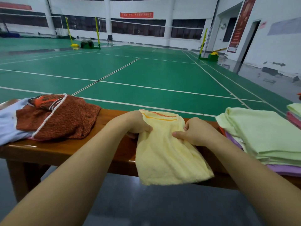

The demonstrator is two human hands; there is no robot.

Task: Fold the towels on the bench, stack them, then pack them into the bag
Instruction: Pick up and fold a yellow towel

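The wooden bench [68,150] carries unfolded towels at the left and a folded stack [267,137] at the right. Between them the yellow towel [164,154] drapes over the near edge, folding underway. Left hand [136,123] and right hand [195,132], apart, pinch its middle; next, probably, doubling it over evenly.

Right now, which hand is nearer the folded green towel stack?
Right. The right hand grips the yellow towel just beside the green towel stack; the left hand grips the yellow towel's far side.
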